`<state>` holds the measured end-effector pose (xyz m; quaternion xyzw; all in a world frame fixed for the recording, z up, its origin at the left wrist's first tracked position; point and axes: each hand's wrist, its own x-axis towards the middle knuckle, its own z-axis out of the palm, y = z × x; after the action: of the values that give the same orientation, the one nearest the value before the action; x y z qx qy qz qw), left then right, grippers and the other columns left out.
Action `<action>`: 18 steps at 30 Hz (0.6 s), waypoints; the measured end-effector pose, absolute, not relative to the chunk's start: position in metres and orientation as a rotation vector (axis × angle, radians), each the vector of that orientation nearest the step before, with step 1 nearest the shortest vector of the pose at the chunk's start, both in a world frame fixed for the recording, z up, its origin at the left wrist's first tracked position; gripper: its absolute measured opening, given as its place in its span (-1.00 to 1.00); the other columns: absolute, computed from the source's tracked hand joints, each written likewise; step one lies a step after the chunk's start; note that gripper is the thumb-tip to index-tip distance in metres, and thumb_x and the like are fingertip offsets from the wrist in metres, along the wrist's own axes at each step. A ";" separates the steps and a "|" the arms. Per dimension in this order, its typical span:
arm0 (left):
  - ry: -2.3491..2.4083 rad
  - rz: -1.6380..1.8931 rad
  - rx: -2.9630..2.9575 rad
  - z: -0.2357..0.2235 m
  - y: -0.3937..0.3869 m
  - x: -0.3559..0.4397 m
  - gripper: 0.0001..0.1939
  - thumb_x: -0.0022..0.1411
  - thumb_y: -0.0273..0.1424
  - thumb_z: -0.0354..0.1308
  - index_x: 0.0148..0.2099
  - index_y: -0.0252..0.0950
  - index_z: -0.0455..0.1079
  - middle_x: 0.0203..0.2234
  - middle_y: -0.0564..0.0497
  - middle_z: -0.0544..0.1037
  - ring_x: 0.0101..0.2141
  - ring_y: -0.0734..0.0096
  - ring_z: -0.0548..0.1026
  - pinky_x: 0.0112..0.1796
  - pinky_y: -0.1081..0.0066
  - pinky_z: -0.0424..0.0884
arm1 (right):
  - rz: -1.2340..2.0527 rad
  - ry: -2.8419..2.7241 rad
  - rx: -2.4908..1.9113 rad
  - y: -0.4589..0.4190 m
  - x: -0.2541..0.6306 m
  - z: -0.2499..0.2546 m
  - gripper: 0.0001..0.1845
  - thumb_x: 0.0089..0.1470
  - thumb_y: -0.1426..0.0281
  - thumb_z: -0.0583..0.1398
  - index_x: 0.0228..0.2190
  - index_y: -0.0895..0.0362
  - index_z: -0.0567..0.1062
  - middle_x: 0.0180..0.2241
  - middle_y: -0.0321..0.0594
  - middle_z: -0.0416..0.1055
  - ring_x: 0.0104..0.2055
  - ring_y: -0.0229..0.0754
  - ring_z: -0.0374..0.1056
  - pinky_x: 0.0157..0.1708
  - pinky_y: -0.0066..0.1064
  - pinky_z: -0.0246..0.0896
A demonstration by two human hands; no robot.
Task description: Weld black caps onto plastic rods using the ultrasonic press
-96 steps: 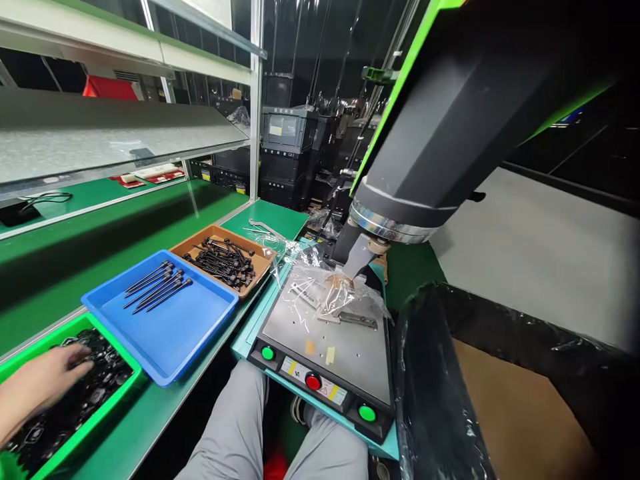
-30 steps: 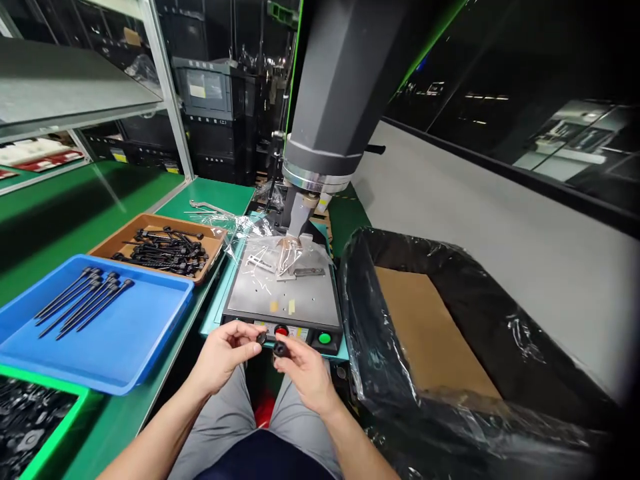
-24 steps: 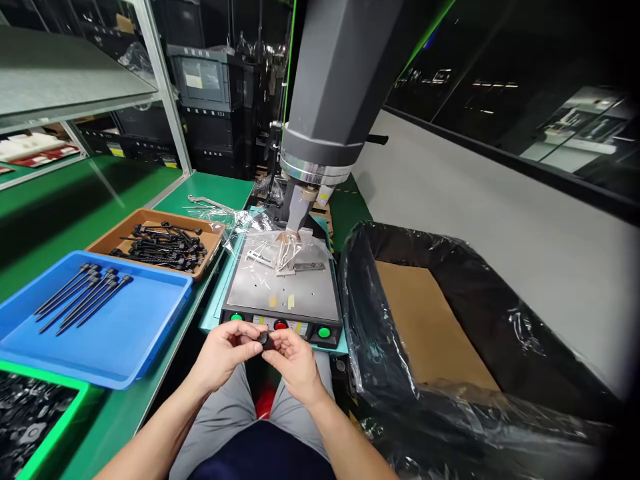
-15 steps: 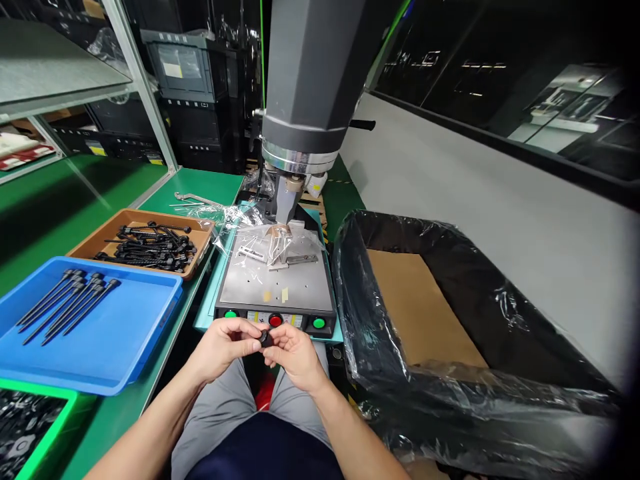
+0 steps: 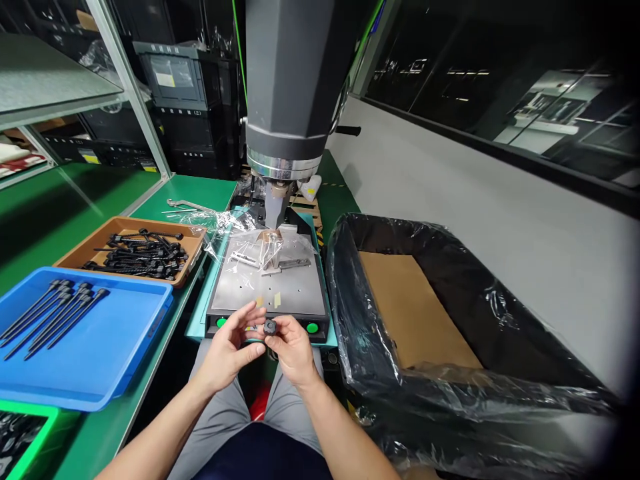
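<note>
Between the fingertips of my right hand (image 5: 294, 348) is a small black knob (image 5: 270, 327) with a lobed edge, its round face turned up toward me. My left hand (image 5: 233, 350) is open just left of it, thumb and fingers spread apart. Both hands are above my lap, in front of the press base (image 5: 267, 293), where a metal fixture is partly covered with clear plastic film (image 5: 273, 247). Over the fixture hangs the press head (image 5: 285, 87) with its pale horn (image 5: 275, 208).
At left, a blue tray (image 5: 145, 313) bears several black rods with heads. Behind it, a brown tray (image 5: 70, 257) contains a pile of similar parts. A green bin (image 5: 43, 433) of black parts stands at lower left. To my right is a plastic-lined box (image 5: 360, 333) with cardboard (image 5: 420, 313) inside.
My left fingers have come off the knob and spread open. The knob has turned face up in my right fingers. The whole view has shifted slightly.
</note>
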<state>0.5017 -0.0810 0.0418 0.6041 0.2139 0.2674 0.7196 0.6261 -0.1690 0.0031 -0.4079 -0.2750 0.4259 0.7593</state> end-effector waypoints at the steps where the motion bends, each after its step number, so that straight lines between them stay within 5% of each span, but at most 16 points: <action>1: 0.470 0.597 1.330 0.037 -0.084 0.504 -0.37 0.02 -0.37 0.37 0.16 -0.17 0.32 0.11 -0.17 0.39 0.06 0.11 0.38 -0.01 0.21 0.38 | 0.906 -0.581 -0.872 -0.168 0.628 0.004 -0.63 -0.10 0.31 0.40 -0.23 0.03 0.44 -0.32 -0.26 0.53 -0.27 -0.16 0.46 -0.19 -0.27 0.37; 7: 0.520 0.480 1.473 0.006 -0.097 0.517 -0.49 0.15 -0.30 0.25 0.15 -0.20 0.31 0.00 -0.12 0.47 -0.05 0.18 0.45 -0.01 0.25 0.35 | 0.869 -0.553 -0.906 -0.162 0.633 0.005 -0.49 -0.13 0.25 0.40 -0.11 0.02 0.44 -0.28 -0.20 0.53 -0.25 -0.11 0.46 -0.18 -0.22 0.39; 12: 0.540 0.472 1.684 0.006 -0.089 0.521 -0.68 0.17 -0.22 0.18 -0.05 -0.22 0.50 -0.34 -0.04 0.57 -0.26 0.20 0.49 -0.16 0.34 0.40 | 0.878 -0.661 -0.985 -0.164 0.647 0.006 -0.42 -0.03 0.23 0.34 0.04 -0.01 0.37 -0.20 -0.17 0.52 -0.21 -0.11 0.46 -0.22 -0.24 0.42; 18: 0.532 0.335 1.799 0.000 -0.071 0.530 -0.63 0.24 -0.20 0.08 -0.01 -0.28 0.47 -0.37 -0.03 0.55 -0.30 0.25 0.47 -0.19 0.29 0.39 | 0.770 -0.890 -1.189 -0.165 0.688 0.012 -0.59 0.08 0.21 0.25 -0.03 0.05 0.48 -0.12 -0.13 0.48 -0.18 -0.09 0.45 -0.25 -0.27 0.43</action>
<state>0.5302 -0.0713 0.0003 0.7693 0.2275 0.1433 0.5795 0.6877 -0.1648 0.0122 -0.5276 -0.3948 0.3416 0.6702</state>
